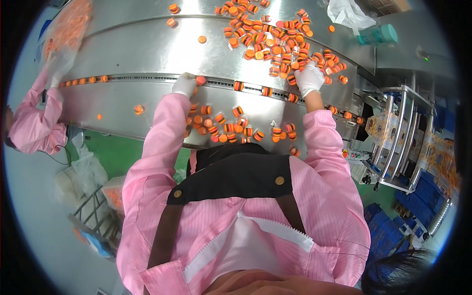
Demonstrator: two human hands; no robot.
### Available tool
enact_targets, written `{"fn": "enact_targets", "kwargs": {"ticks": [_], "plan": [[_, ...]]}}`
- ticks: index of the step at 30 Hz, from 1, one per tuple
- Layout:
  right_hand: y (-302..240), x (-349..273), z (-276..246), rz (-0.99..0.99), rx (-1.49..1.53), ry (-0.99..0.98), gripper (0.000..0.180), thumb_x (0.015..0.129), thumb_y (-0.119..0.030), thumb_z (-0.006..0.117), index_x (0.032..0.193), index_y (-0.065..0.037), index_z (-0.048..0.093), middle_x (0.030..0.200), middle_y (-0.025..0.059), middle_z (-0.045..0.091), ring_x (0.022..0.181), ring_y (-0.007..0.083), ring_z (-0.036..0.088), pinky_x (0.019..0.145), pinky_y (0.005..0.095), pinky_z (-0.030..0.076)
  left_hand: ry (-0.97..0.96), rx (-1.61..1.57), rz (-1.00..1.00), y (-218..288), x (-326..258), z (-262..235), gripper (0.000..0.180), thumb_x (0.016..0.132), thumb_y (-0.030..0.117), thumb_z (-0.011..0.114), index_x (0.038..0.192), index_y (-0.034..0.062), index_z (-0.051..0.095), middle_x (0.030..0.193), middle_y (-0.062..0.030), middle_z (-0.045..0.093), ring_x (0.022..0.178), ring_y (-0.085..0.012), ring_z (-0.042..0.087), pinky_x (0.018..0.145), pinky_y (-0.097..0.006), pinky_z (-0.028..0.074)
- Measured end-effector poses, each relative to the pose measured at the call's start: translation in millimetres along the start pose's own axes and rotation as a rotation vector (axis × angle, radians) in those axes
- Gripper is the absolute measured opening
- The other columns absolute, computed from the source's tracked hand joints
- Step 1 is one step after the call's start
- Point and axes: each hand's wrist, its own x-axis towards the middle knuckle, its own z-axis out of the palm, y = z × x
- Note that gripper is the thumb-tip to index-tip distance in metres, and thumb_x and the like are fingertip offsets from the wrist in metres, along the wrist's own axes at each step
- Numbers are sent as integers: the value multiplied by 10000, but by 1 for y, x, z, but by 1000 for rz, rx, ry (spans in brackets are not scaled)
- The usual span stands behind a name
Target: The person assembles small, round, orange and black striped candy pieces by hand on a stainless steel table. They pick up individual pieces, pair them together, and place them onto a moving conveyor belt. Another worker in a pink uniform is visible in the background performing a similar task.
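Right now the small round sandwich candies (275, 44), orange on top and bottom with a dark band between, lie scattered over a curved steel sorting table (137, 54). Most sit in a thick heap at the far side, near the right hand (309, 78); a second, looser cluster (228, 129) lies on the near ledge just in front of the person's chest. Between the two runs a narrow slot track (147, 77) across the table, and pieces stand in it in single file: a short tight run at its left end, then a few spaced ones toward the right.

The left hand (185, 84), in a white glove, is pinched on one pinkish-orange piece (200, 79) right at the track. The right hand, also gloved, rests palm-down with fingers spread on the edge of the big heap; whether it grips anything beneath I cannot tell.

As a judgement, the feeding of pieces into the slot looks far from finished: only a sparse line is in the track, with long bare stretches, while the bulk of the candies is loose on both sides.

Further out, another person's pink sleeve (34, 113) reaches to the table's left end, a white cloth (346, 12) and a teal canister (378, 34) lie at the far right, and a packing machine with printed cartons (393, 132) stands to the right
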Motion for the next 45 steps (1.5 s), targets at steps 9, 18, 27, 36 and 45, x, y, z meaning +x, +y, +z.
{"fn": "enact_targets", "kwargs": {"ticks": [9, 18, 27, 36, 45], "plan": [[-21, -56, -33, -554, 743, 226, 136, 676, -115, 680, 731, -86, 559, 740, 122, 548, 750, 309, 549, 700, 425, 438, 80, 253, 743, 97, -43, 16, 324, 823, 223, 599, 1117, 89, 578, 1082, -167, 585, 998, -324, 592, 847, -393, 476], [-38, -96, 12, -790, 544, 33, 130, 731, -132, 632, 838, -73, 585, 894, 118, 531, 891, 300, 510, 801, 422, 432, -59, 830, 910, 173, -29, 83, 349, 840, 256, 618, 1115, 77, 500, 1128, -153, 539, 1003, -315, 589, 818, -421, 489], [3, -48, 10, -278, 194, -106, 236, 774, -190, 618, 932, -33, 538, 941, 182, 570, 850, 342, 601, 725, 430, 494, 54, 503, 835, 157, -18, 88, 320, 858, 203, 579, 1137, 77, 489, 959, -162, 601, 818, -306, 625, 702, -409, 491], [-1, -70, -2, -341, 485, 55, 163, 771, -138, 607, 871, -36, 530, 856, 159, 564, 842, 336, 563, 741, 440, 468, -93, -469, 227, 45, -35, -3, 247, 877, 159, 610, 1047, 0, 526, 802, -48, 612, 534, -90, 507, 483, -230, 432], [-60, -101, 7, -735, 545, -77, 143, 725, -73, 583, 859, -93, 536, 886, 102, 569, 900, 294, 551, 802, 404, 450, 196, 346, 396, 42, -46, 29, 380, 765, 308, 730, 943, 7, 581, 829, -112, 652, 725, -225, 627, 692, -335, 495]]}}
